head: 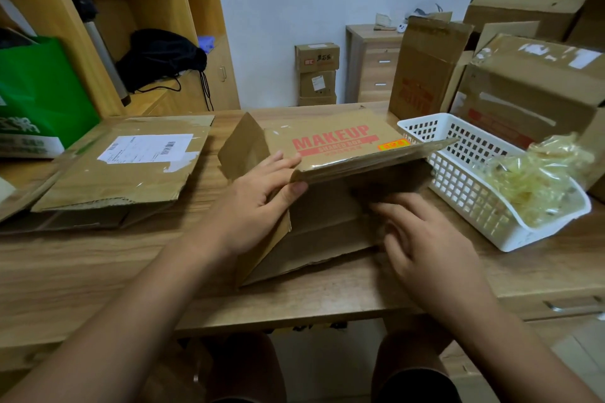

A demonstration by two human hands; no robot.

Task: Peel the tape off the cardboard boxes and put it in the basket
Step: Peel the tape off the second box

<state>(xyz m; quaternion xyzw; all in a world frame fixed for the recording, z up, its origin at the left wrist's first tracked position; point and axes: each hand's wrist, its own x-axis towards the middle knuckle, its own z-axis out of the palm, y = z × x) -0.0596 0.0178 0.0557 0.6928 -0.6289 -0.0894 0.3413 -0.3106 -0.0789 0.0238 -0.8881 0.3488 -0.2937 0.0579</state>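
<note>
Left hand (258, 203) is pinching MAKEUP box (330, 147) top edge — right hand (425, 239), fingers straight, is touching its near face, gripping nothing — probably needs glossy tape (376, 159) corner lifted first.

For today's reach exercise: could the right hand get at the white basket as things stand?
Probably yes. The right hand lies open on the box, holding nothing, and the basket stands beside it on the desk with nothing between them.
</note>
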